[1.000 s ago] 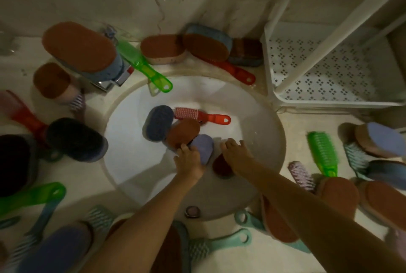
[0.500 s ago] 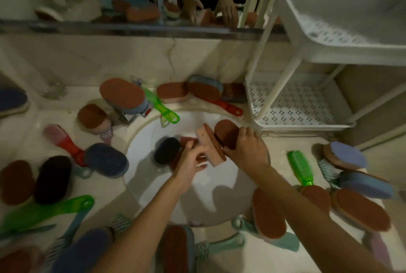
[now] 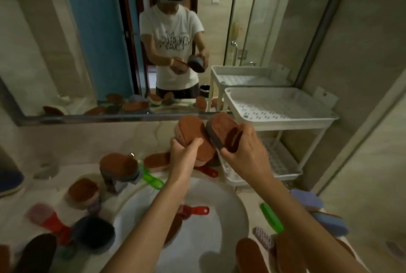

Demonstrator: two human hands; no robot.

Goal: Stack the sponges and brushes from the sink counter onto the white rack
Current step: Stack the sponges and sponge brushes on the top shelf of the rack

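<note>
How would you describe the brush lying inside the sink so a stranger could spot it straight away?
Find the round white sink basin below the mirror. In its far half lies a red plastic brush, its handle with a hanging hole pointing right. It is the only red thing inside the bowl; the nearest other red brush handle lies on the counter beside the white plastic rack.

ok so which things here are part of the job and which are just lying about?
Job:
left hand gripping a pale-backed sponge
right hand gripping a dark-backed sponge
white rack, top tray bare
counter sponge
green brush

Just there:
mirror
sink basin
</note>
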